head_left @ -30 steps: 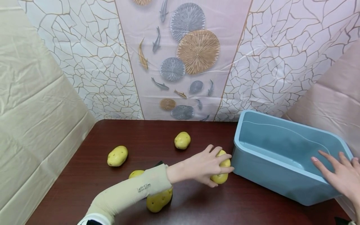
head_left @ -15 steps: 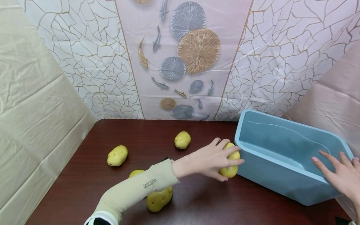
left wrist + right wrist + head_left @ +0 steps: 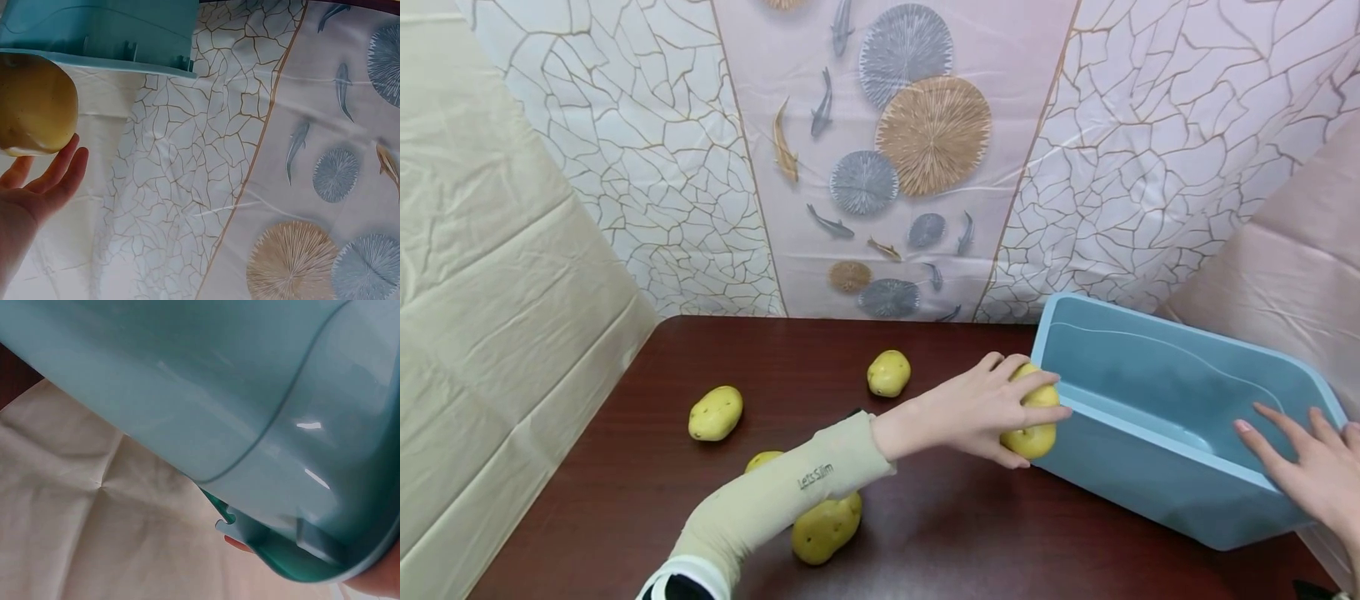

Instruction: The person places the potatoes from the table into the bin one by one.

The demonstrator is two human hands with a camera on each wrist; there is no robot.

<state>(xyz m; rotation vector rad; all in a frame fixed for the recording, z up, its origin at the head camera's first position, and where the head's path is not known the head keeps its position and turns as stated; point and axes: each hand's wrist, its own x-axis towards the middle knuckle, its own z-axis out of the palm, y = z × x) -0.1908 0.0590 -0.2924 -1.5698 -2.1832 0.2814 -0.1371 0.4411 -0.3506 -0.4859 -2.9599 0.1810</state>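
My left hand grips a yellow potato just off the left end of a light blue bin. Part of that potato also shows in the left wrist view, with fingertips against its lower side and the bin close above. At the bin's near right side, my right hand rests with fingers spread and fairly straight over the rim. From the right wrist, the bin's wall fills most of the view, and only bits of the hand show around the rim.
On the dark wooden table, one potato lies at the left and another potato at the back. A further potato lies near the front, beside one potato partly hidden by my left sleeve. Patterned cloth hangs behind.
My left hand has carried its potato rightward and a little farther back, closer to the bin. My right hand and the bin have stayed in place.
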